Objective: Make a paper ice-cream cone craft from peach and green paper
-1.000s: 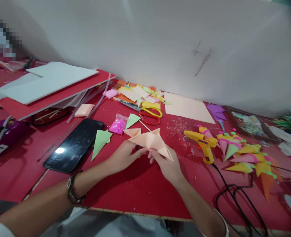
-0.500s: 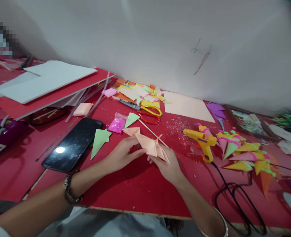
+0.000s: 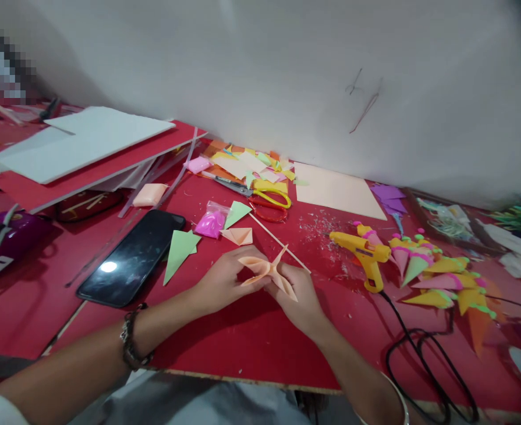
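Between my two hands is a folded peach paper shape (image 3: 272, 270), its pointed petals spread and their open sides facing up. My left hand (image 3: 225, 280) is closed on its left side, thumb along the lower petal. From the right, my right hand (image 3: 299, 295) pinches the other side; some of its fingertips are hidden. Just beyond lies a second folded peach paper piece (image 3: 239, 236). A thin stick (image 3: 280, 242) slants past my right hand, with green paper (image 3: 238, 213) at its far end.
A black phone (image 3: 131, 260) and green paper pieces (image 3: 179, 254) lie left. A yellow glue gun (image 3: 364, 257), its black cord and several paper cones (image 3: 437, 271) lie right. Scissors (image 3: 264, 195), a pink packet (image 3: 211, 221) and paper scraps are farther back, towards the wall.
The peach paper shape has been turned and its petals opened, so its hollows now face up. My hands have come closer together around it, uncovering the second peach piece.
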`<state>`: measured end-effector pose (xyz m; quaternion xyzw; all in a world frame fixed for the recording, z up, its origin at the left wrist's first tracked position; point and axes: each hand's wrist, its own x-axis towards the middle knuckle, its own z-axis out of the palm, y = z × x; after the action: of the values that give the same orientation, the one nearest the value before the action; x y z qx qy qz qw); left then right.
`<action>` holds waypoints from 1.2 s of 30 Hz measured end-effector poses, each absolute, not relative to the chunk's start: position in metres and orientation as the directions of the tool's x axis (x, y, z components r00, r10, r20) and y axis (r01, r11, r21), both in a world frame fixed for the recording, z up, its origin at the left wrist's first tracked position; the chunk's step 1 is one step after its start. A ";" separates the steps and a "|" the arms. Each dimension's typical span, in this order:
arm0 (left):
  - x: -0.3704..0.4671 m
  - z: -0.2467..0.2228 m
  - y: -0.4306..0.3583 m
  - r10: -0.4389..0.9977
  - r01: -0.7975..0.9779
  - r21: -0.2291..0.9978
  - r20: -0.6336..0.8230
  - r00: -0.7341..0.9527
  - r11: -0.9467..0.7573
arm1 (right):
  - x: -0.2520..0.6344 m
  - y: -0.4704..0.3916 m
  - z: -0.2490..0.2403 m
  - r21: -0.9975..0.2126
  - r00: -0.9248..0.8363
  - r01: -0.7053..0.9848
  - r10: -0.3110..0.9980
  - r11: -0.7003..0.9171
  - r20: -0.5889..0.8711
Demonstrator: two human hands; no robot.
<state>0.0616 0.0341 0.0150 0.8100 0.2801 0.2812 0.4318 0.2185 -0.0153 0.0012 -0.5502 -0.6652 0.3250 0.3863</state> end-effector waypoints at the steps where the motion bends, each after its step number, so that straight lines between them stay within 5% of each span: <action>1: 0.062 0.015 0.034 0.713 0.205 0.863 0.223 0.665 -0.461 | 0.218 -0.016 0.001 -0.852 -0.107 0.487 0.981 0.194 0.163; 20: 0.060 0.013 0.039 0.773 0.108 0.981 0.060 0.632 -0.164 | 0.217 -0.012 0.007 -0.960 0.184 0.254 0.969 0.113 0.163; 36: 0.059 0.013 0.035 0.766 0.235 0.957 -0.023 0.643 -0.169 | 0.215 -0.015 0.008 -0.984 0.107 0.177 0.993 0.022 0.041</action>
<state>0.0592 0.0350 0.0130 0.7246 0.3453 0.2435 0.5444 0.2151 -0.0149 0.0083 -0.5611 -0.5215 0.4175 0.4887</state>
